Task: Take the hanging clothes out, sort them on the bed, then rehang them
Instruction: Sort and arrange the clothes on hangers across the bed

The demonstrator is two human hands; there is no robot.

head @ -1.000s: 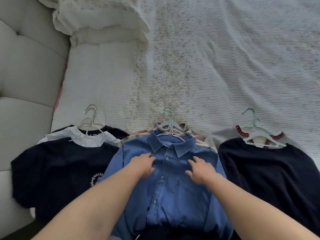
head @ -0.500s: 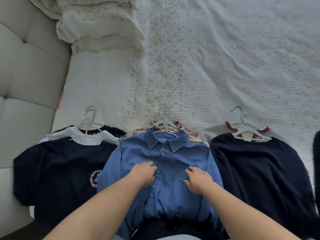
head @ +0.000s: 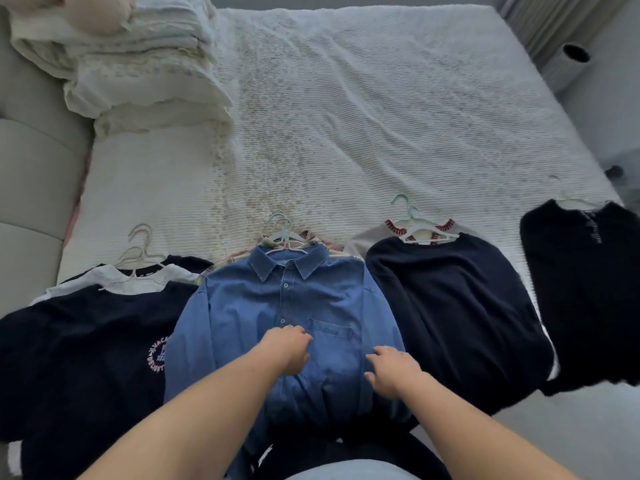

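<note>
My left hand (head: 289, 349) lies palm down on the front of the blue denim button-up shirt (head: 294, 320), fingers loosely bent and resting on the cloth just left of its chest pocket, gripping nothing. My right hand (head: 393, 370) lies flat on the same shirt below and right of that pocket, fingers spread and relaxed, also holding nothing. The shirt stretches away from both hands on the white ribbed bedspread (head: 363, 133), its collar at the far end on a pale plastic hanger (head: 285, 237), with a plaid garment peeking out underneath.

To the left of my left hand sits a dark navy T-shirt with a round pink-and-white print (head: 86, 348), stacked over a white top on white hangers (head: 138, 254). To the right of my right hand lies a plain navy pullover (head: 450, 306) over a grey top with a red-trimmed neck, on mint and white hangers (head: 415, 226). Further right lies a black fuzzy knit (head: 585, 289). Far beyond my left hand, a folded cream blanket (head: 138, 64) is piled by the padded headboard (head: 31, 168).
</note>
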